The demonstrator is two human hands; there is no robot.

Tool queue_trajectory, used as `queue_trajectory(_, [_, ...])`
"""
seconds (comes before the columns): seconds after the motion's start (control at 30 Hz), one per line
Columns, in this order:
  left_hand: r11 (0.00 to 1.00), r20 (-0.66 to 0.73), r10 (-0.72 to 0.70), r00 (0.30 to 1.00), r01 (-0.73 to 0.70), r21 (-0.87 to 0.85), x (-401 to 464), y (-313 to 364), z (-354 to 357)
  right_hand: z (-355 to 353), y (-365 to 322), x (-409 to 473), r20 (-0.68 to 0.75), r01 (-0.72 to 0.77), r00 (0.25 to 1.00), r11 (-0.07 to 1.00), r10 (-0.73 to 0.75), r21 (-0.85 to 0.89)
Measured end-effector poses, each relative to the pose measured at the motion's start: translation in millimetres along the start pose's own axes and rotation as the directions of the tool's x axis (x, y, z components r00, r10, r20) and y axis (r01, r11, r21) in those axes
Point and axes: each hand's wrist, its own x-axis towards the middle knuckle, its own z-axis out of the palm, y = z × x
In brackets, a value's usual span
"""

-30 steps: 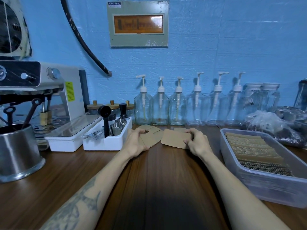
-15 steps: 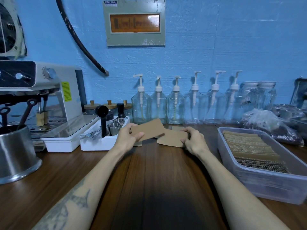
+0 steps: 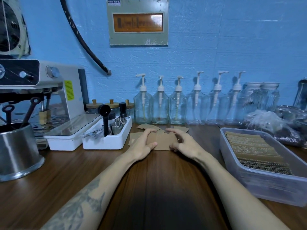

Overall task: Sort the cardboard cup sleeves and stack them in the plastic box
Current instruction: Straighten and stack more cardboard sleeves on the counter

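While both hands sit on the loose cardboard cup sleeves (image 3: 162,141) at 12 o'clock on the counter (image 3: 166,188), risk of a skewed stack: left hand (image 3: 143,144) lies flat with fingers almost straight on the top sleeve, right hand (image 3: 181,143) arches over its right edge with loosely curled fingers, apparently gripping nothing. Could slide the sleeves apart if pressed unevenly, or nudge strays at 11 o'clock toward the white tool tray (image 3: 106,138). Plastic box (image 3: 265,185) at 3 o'clock already nearly full of stacked sleeves, so a careless drop could spill over the rim. Hard to count the loose sleeves; hands cover most. Right fingertip contact unclear. Box's far corner cut off.
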Motion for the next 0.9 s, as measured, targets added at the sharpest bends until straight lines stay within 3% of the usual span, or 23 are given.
queue_trajectory(0.37, [1.0,-0.025,-0.002,1.0,0.002,0.013,1.7,-2.1,2.1,3.9,6.2,3.9,-0.057,0.039,0.997,0.997,-0.043,-0.071])
queue_trajectory(0.47, [0.999,-0.088,0.033,0.996,-0.03,0.03,3.1,-2.5,-3.0,2.2,9.0,6.2,-0.085,0.023,0.996,0.996,-0.031,-0.086])
queue_trajectory(0.57, [0.992,-0.149,0.029,0.988,-0.01,0.125,4.0,-7.6,-9.4,-3.5,15.3,7.9,-0.158,-0.029,0.987,0.995,0.015,-0.091])
queue_trajectory(0.7, [0.931,-0.072,-0.093,0.993,0.113,0.347,3.5,-18.1,-8.1,-10.5,22.4,9.7,-0.209,-0.106,0.975,0.987,0.08,-0.118])
queue_trajectory(0.8, [0.877,-0.017,-0.11,0.994,0.105,0.469,3.4,-17.8,-7.5,-12.7,23.0,8.6,-0.233,-0.122,0.968,0.984,0.09,-0.128])
queue_trajectory(0.9, [0.879,0.011,-0.086,0.996,0.07,0.472,2.1,-14.5,-10.0,-13.3,22.0,8.0,-0.242,-0.147,0.964,0.979,0.11,-0.142])
